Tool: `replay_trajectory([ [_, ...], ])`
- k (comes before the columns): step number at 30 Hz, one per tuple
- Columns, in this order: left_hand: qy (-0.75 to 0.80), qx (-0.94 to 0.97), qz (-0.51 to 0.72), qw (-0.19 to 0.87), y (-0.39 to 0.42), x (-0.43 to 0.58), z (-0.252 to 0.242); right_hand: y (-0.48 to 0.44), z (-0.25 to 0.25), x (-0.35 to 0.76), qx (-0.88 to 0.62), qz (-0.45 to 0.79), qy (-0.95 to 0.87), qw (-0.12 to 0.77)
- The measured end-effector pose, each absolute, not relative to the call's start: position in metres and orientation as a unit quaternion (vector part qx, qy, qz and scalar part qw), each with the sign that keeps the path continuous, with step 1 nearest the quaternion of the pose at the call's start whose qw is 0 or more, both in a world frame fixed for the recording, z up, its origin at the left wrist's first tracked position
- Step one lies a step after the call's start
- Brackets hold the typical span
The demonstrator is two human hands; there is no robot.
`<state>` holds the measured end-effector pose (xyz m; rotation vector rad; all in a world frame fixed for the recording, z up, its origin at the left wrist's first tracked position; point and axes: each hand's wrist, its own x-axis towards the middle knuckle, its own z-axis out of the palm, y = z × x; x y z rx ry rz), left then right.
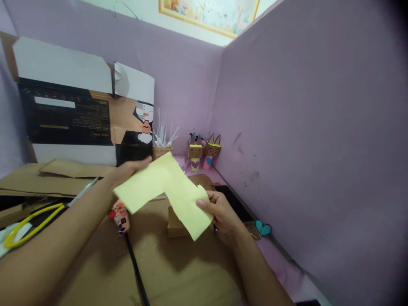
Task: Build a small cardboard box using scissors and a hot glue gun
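Observation:
A pale yellow L-shaped sheet of paper (pixel 172 182) is held up above the cardboard work surface. My right hand (pixel 219 208) pinches its lower right end, thumb on top and fingers behind. Behind its upper left edge is my left hand (pixel 132 168), with most of the fingers hidden by the sheet, so its grip does not show. Under the sheet sits a small cardboard block (pixel 175 225), partly covered. Left of it lies a colourful patterned piece (pixel 121 216) with a black strap-like length (pixel 137 267) running toward me.
Yellow-handled scissors (pixel 35 221) lie at left, partly behind my forearm. A flattened printed box (pixel 70 110) leans on the back wall. Beyond the sheet stand a cup of white sticks (pixel 163 148) and cardboard animal figures (pixel 195 153). A teal heart (pixel 263 228) rests near the right wall.

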<state>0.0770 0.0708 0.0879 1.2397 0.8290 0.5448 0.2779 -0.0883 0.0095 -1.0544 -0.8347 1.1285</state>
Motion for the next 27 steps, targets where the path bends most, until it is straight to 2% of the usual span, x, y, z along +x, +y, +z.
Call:
replay_trajectory([
  [3, 0.313, 0.482, 0.313, 0.756, 0.065, 0.080, 0.075, -0.081, 0.005, 0.267, -0.468, 0.440, -0.318, 0.697],
  [7, 0.309, 0.443, 0.298, 0.787, 0.048, 0.079, 0.047, -0.075, -0.002, 0.260, -0.477, 0.439, -0.301, 0.699],
  [15, 0.418, 0.629, 0.183, 0.629, 0.003, 0.085, 0.038, -0.076, -0.003, 0.253, -0.477, 0.461, -0.292, 0.689],
  [20, 0.470, 0.649, 0.227, 0.554, -0.006, 0.092, 0.038, -0.079, 0.000, 0.251, -0.505, 0.460, -0.313, 0.660],
  [23, 0.492, 0.621, 0.252, 0.555, -0.005, 0.093, 0.037, -0.082, 0.001, 0.254, -0.520, 0.448, -0.311, 0.657],
  [27, 0.462, 0.611, 0.221, 0.603, -0.004, 0.092, 0.036, -0.085, 0.003, 0.256, -0.536, 0.447, -0.326, 0.637],
])
